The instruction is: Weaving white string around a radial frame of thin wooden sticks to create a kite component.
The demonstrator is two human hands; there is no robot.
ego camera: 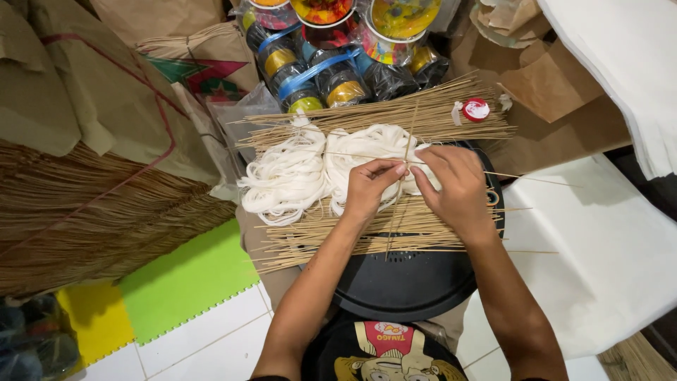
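Basically mid-tie: two thin bamboo sticks (403,185) crossed, one upright, one lying sideways, white thread being worked at the crossing.

Advice for the step, as judgement only:
- Keep the crossing pinned flat against the stick pile so the angle holds.
- Keep the thread taut, wraps tight and stacked at one spot, not spread along the stick.
- Go light on force; sticks look thin and likely to snap or bow.
- Watch the loose thread hanks just behind, easy to snag.

Hands:
- Left hand (367,189): fingers curled in, thumb and forefinger pinched at the crossing near the upright stick. Not spread.
- Right hand (455,185): fingers bent and close together, tips meeting the left fingertips at the same point, apparently nipping stick or thread. Exact grip on the thread too small to tell.
- Fingertips of both hands touching or nearly so.

Location:
- Crossing sits over the near bundle of sticks (367,236), laid across a round black tray (409,282) on the lap.
- White thread hanks (317,169) just beyond the hands; second stick bundle (395,113) behind those.
- Red-and-white cap (477,109) on the far bundle; coloured tape rolls (331,67) further back.
- Green foam mat (187,279) on the floor to the left, white sheet (599,247) to the right.
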